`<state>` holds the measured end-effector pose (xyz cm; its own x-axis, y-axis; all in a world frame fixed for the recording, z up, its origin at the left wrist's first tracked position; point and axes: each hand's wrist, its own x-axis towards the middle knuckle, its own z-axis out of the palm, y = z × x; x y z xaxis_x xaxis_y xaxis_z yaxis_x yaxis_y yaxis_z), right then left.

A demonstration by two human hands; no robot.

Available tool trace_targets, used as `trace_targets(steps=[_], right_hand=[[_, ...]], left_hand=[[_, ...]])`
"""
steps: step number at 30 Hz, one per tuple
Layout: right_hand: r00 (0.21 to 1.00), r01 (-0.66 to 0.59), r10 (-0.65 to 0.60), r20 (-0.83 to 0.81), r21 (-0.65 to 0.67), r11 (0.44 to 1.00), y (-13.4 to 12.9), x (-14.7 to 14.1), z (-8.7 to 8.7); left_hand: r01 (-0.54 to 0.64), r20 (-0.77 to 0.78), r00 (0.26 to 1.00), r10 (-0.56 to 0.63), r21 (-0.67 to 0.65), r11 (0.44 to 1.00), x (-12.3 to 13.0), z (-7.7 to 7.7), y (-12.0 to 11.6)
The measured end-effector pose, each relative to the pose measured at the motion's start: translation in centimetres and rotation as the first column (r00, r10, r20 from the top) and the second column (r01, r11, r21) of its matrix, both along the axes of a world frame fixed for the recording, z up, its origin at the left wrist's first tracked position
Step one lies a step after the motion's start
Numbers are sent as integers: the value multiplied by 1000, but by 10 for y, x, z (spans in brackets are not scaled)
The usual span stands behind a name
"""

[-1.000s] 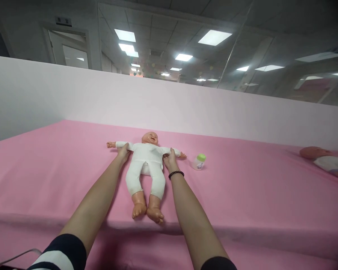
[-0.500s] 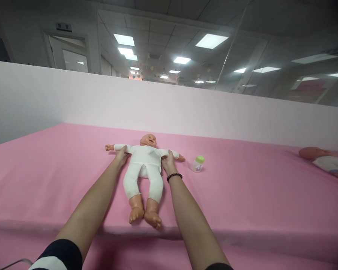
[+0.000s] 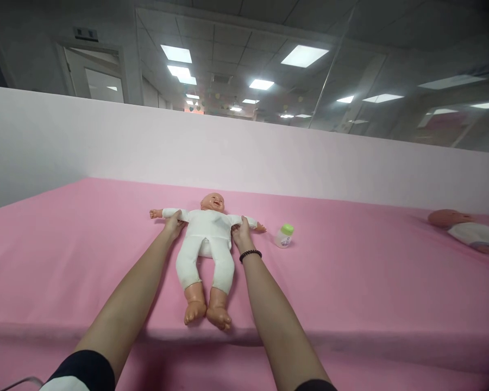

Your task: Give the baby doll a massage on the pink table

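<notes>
A baby doll [image 3: 208, 231] with a white cloth body lies on its back on the pink-covered table, arms stretched out sideways and bare feet towards me. My left hand [image 3: 174, 224] is closed round the doll's upper arm on the left, thumb on top. On the other side my right hand [image 3: 242, 234], with a dark beaded bracelet at the wrist, grips the opposite upper arm the same way. The undersides of both grips are hidden. Just right of the doll's hand stands a small clear bottle [image 3: 284, 237] with a green cap.
A second doll [image 3: 472, 231] lies at the far right of the pink table cover [image 3: 362, 277]. Behind the table runs a low white wall [image 3: 236, 149] with a glass pane above it. The table's front edge is close to the doll's feet.
The view has shifted slightly, so everything sits a little further left. Both hands keep the same hold on the doll's arms.
</notes>
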<state>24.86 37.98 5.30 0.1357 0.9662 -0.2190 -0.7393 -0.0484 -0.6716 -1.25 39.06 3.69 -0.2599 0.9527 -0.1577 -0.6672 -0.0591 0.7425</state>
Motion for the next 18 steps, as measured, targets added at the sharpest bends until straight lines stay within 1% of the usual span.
trace_targets(steps=[6,18], right_hand=[[1000,-14,14,9,16,1000,1,1,-4],[1000,26,-26,-14,-7,1000,-3,-1,2]], left_hand=[[-32,-20,999,31,-2,999,2,2,-2],[-28,-13,1000,27,-19,999,6,8,-6]])
